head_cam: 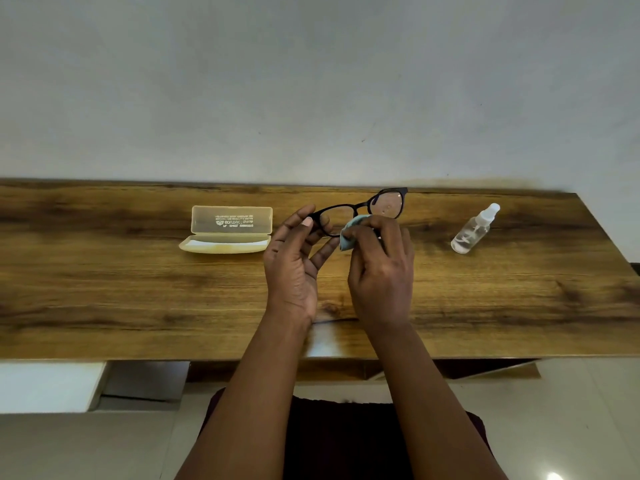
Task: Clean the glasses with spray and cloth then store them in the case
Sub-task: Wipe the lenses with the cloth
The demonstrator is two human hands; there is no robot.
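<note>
Black-framed glasses (388, 202) are held above the wooden table (138, 289), tilted up to the right, with droplets on the right lens. My left hand (294, 265) pinches the frame's left end between thumb and fingers. My right hand (381, 268) holds a light blue cloth (351, 230) against the lower part of the frame near the bridge. A translucent glasses case (230, 230) lies open to the left, lid raised. A small clear spray bottle (474, 230) lies on its side to the right.
The table backs onto a pale wall (311, 81). Its front edge runs just above my lap. A white surface (48, 386) sits below the table at the lower left.
</note>
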